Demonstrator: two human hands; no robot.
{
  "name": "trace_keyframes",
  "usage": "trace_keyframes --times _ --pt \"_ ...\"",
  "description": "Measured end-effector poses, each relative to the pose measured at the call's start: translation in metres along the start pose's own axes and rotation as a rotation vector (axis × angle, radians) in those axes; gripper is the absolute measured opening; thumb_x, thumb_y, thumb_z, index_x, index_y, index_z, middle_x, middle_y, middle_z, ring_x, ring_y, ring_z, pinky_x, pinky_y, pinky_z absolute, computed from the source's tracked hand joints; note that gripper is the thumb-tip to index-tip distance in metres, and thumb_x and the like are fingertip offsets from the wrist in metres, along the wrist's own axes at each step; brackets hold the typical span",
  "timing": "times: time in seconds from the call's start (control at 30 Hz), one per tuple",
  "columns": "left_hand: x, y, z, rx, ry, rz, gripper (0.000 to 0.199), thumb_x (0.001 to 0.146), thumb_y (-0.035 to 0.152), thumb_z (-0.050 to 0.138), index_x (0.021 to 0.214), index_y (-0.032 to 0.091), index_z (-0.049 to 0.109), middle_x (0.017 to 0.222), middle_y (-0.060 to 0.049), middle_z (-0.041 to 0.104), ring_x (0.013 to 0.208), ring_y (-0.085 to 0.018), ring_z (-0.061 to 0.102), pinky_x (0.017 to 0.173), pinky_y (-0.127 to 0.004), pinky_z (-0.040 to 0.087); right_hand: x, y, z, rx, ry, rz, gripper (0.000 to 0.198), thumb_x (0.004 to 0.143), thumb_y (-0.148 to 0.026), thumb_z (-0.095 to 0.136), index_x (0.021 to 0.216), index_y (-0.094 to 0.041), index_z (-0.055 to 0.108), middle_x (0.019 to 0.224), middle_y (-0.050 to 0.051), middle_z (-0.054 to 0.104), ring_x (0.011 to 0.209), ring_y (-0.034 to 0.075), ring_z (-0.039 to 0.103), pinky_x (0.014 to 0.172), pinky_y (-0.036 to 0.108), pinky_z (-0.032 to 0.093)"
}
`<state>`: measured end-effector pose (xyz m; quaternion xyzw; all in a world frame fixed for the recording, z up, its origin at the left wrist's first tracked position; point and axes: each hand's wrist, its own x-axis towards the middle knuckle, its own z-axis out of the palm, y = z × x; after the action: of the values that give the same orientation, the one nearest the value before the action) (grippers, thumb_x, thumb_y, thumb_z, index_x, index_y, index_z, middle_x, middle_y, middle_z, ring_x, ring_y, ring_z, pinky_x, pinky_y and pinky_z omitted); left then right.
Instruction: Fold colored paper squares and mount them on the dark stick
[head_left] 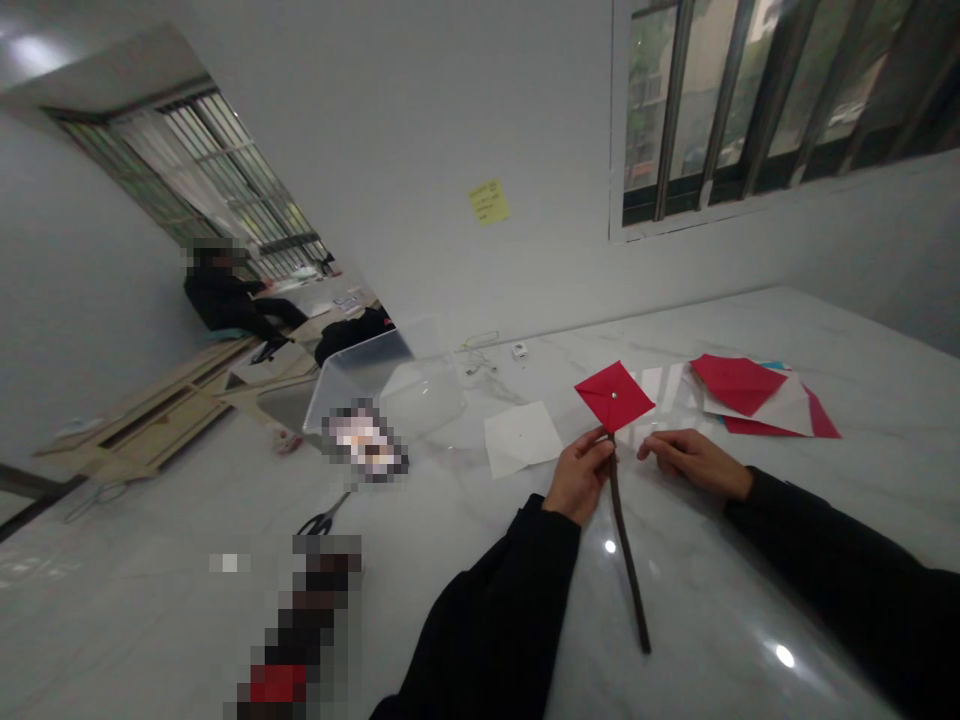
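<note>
My left hand [581, 475] grips a thin brown stick [628, 550] near its top, fingers closed round it just below a red paper square. That red paper square [626, 385] has folds in it and a small shiny pin head [614, 395] at its middle; it sits at the stick's upper end. The stick's lower end points toward me. To the right of the stick, my right hand [694, 460] is apart from it, fingers curled; whether anything small is in them is hidden. A white paper sheet [521, 440] with a tiny mark lies left of the red square.
Red, white and blue papers [765, 395] are piled at the right. Scissors [322, 518] lie on the marble-patterned table [450, 560] at the left, near a clear plastic bin [431, 400]. A cable and a small white block [520, 351] rest by the wall. A person [225, 290] sits far left.
</note>
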<state>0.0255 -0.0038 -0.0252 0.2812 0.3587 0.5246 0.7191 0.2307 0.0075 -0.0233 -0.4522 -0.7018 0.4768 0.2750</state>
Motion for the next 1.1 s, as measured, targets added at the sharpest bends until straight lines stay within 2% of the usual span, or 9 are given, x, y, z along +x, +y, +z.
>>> trace_keyframes --times 0.1,0.23,0.33,0.43,0.5,0.8,0.9,1.0,1.1 --pt "0.012 -0.011 0.015 -0.014 0.004 0.051 0.049 0.06 0.025 0.085 0.106 0.012 0.07 0.077 -0.002 0.064 0.063 -0.009 0.055 0.064 -0.024 0.043 -0.001 -0.006 0.016 0.195 -0.162 0.023 0.051 0.092 -0.062 0.044 0.091 -0.016 0.064 0.058 -0.004 0.051 0.046 0.009 0.037 0.047 0.023 0.026" --pt "0.022 -0.02 0.027 0.026 -0.028 0.067 0.053 0.064 0.028 0.083 0.113 0.013 0.068 0.071 0.001 0.06 0.054 -0.006 0.046 0.054 -0.021 0.035 -0.001 -0.007 0.027 0.323 -0.178 0.041 0.047 0.089 -0.062 0.052 0.087 -0.016 0.06 0.058 -0.005 0.052 0.042 0.007 0.036 0.043 0.022 0.024" --pt "0.023 -0.02 0.027 -0.013 -0.045 0.053 0.054 0.067 0.031 0.082 0.115 0.014 0.067 0.078 -0.002 0.064 0.061 -0.008 0.052 0.06 -0.022 0.039 -0.003 -0.007 0.032 0.388 -0.256 0.08 0.049 0.087 -0.063 0.054 0.088 -0.015 0.061 0.06 -0.003 0.057 0.04 0.007 0.042 0.041 0.021 0.028" --pt "0.022 -0.015 0.023 -0.097 -0.053 0.099 0.044 0.071 0.034 0.079 0.109 0.014 0.069 0.092 -0.006 0.068 0.075 -0.012 0.06 0.072 -0.025 0.044 -0.008 -0.009 0.038 0.44 -0.483 0.126 0.05 0.086 -0.063 0.057 0.092 -0.014 0.064 0.064 0.001 0.064 0.04 0.007 0.048 0.041 0.02 0.034" --pt "0.021 -0.013 0.021 -0.122 -0.06 0.136 0.036 0.073 0.033 0.077 0.103 0.015 0.069 0.096 -0.006 0.068 0.079 -0.013 0.06 0.077 -0.026 0.045 -0.011 -0.012 0.041 0.447 -0.587 0.132 0.047 0.086 -0.059 0.059 0.093 -0.013 0.065 0.066 0.003 0.067 0.04 0.007 0.049 0.042 0.019 0.037" --pt "0.022 -0.013 0.017 -0.134 -0.048 0.098 0.036 0.065 0.028 0.082 0.096 0.015 0.067 0.082 -0.003 0.066 0.069 -0.011 0.058 0.071 -0.025 0.044 -0.012 -0.009 0.041 0.45 -0.691 0.132 0.041 0.086 -0.052 0.064 0.094 -0.011 0.068 0.07 0.004 0.07 0.043 0.006 0.054 0.044 0.018 0.042" --pt "0.021 -0.014 0.016 -0.121 -0.049 0.057 0.036 0.064 0.028 0.082 0.093 0.014 0.066 0.075 -0.002 0.064 0.064 -0.011 0.057 0.064 -0.023 0.043 -0.009 -0.006 0.042 0.545 -0.635 0.162 0.044 0.086 -0.053 0.064 0.1 -0.012 0.066 0.078 0.006 0.071 0.052 0.009 0.061 0.052 0.022 0.05" --pt "0.021 -0.014 0.014 -0.072 -0.038 -0.015 0.036 0.067 0.033 0.08 0.094 0.015 0.063 0.067 0.0 0.061 0.055 -0.01 0.052 0.05 -0.021 0.035 -0.007 -0.005 0.04 0.743 -0.436 0.234 0.041 0.086 -0.052 0.066 0.103 -0.015 0.063 0.09 0.007 0.07 0.068 0.014 0.066 0.062 0.027 0.054" --pt "0.022 -0.014 0.014 -0.089 -0.03 0.02 0.035 0.065 0.03 0.079 0.092 0.016 0.062 0.066 0.0 0.06 0.053 -0.01 0.052 0.05 -0.022 0.036 -0.006 -0.005 0.035 0.883 -0.284 0.294 0.038 0.084 -0.048 0.07 0.108 -0.019 0.061 0.1 0.008 0.069 0.082 0.016 0.067 0.069 0.029 0.055"
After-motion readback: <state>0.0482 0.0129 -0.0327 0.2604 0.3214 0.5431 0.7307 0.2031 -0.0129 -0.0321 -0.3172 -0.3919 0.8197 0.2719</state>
